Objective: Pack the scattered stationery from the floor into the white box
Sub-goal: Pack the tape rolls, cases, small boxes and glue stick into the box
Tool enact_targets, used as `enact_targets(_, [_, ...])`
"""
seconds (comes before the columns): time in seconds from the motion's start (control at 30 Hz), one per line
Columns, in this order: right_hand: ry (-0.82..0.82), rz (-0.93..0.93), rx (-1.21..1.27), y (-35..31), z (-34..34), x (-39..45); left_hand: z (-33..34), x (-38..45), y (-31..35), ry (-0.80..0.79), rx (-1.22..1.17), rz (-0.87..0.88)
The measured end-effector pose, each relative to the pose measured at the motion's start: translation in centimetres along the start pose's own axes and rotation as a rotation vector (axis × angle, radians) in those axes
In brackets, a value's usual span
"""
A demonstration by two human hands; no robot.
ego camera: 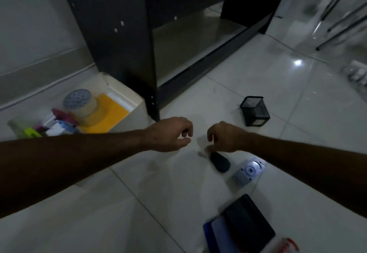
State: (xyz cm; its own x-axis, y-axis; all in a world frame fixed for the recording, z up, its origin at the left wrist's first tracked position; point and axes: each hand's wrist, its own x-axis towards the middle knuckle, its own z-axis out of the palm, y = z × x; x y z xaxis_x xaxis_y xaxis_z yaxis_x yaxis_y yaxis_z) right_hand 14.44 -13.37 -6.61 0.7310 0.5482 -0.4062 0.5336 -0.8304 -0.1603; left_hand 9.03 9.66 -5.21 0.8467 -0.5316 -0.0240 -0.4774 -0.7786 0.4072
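left grip [174,133]: loosely curled, holds nothing | right grip [224,137]: curled, fingertips down

Office-like room, glossy white tiled floor [258,85], dark desk or cabinet panel [111,34] beyond the hands, black mesh pen holder [255,111], chair legs [341,20] far right
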Motion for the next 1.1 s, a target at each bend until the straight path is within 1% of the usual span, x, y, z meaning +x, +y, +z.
enact_targets(0.1, [-0.115,0.081,-0.036,1.1,3.9,-1.8,2.3,2.1,2.1,-0.086,-0.055,-0.016])
enact_targets(0.17, [-0.109,0.095,-0.012,1.3,5.9,-2.4,3.6,3.1,3.3,-0.111,-0.107,-0.031])
enact_targets(0.3, [0.013,0.101,0.103,1.7,6.9,-3.0,5.4,4.3,5.4,-0.099,-0.158,-0.016])
enact_targets(0.43, [0.19,0.109,0.11,3.9,4.8,-4.1,6.3,5.3,6.1,-0.006,-0.215,-0.039])
enact_targets(0.47, [0.223,0.113,0.129,4.7,4.0,-4.5,6.4,5.6,6.1,0.024,-0.268,-0.081])
enact_targets(0.53, [0.313,0.127,0.225,6.0,2.3,-5.4,6.2,6.4,6.6,0.055,-0.453,-0.239])
enact_targets(0.6, [0.418,0.124,0.371,6.6,1.2,-6.2,5.5,7.5,7.5,-0.011,-0.743,-0.427])
enact_targets(0.63, [0.46,0.119,0.439,6.7,0.9,-6.5,5.1,8.2,8.0,-0.049,-0.866,-0.47])
enact_targets(0.7, [0.501,0.101,0.507,6.5,0.7,-7.1,4.6,9.5,8.7,-0.067,-0.959,-0.442])
enact_targets(0.77, [0.499,0.089,0.52,6.4,0.9,-7.5,4.4,10.3,9.3,-0.041,-0.96,-0.412])
enact_targets(0.87, [0.484,0.126,0.51,7.5,0.6,-8.0,4.6,11.1,9.6,-0.001,-0.891,-0.422])
enact_targets(0.93, [0.508,0.182,0.461,9.2,0.2,-8.3,4.6,11.6,9.2,0.016,-0.857,-0.444])
enact_targets(1.03, [0.592,0.317,0.45,12.0,0.0,-8.0,4.4,12.0,8.3,0.045,-0.877,-0.501])
enact_targets(1.1, [0.588,0.381,0.413,13.6,0.1,-6.8,4.1,12.3,8.0,0.061,-0.906,-0.528])
